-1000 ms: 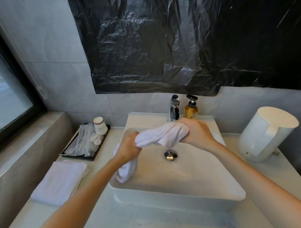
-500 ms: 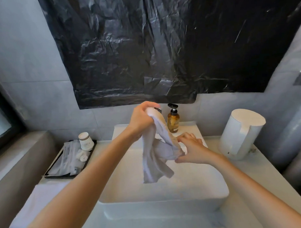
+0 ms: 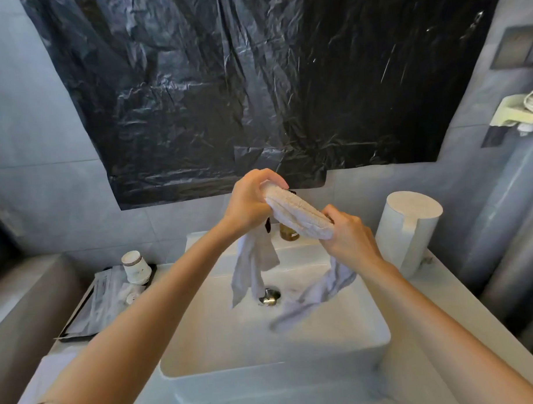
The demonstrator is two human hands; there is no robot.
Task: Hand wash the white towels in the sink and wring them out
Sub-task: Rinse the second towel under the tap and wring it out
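Black plastic sheeting [image 3: 255, 96] covered the grey tiled wall behind a white countertop that carried a rectangular white sink [image 3: 295, 356]. From the head camera, my left hand [image 3: 247, 205] and my right hand [image 3: 351, 238] held one white towel [image 3: 299, 215] in the air above the basin, in front of the amber soap bottle [image 3: 287, 233]. The fingers of each hand were curled tight around the rolled middle section of the towel, left hand higher, right hand lower. One loose end hung below my left hand, just above the drain [image 3: 270, 294]. The other end hung below my right hand and trailed down into the basin; it was blurred. A white lidded container [image 3: 408, 230] stood on the counter right of the sink. A dark tray [image 3: 76, 314] with stacked paper cups [image 3: 136, 266] and wrapped packets sat on the left.
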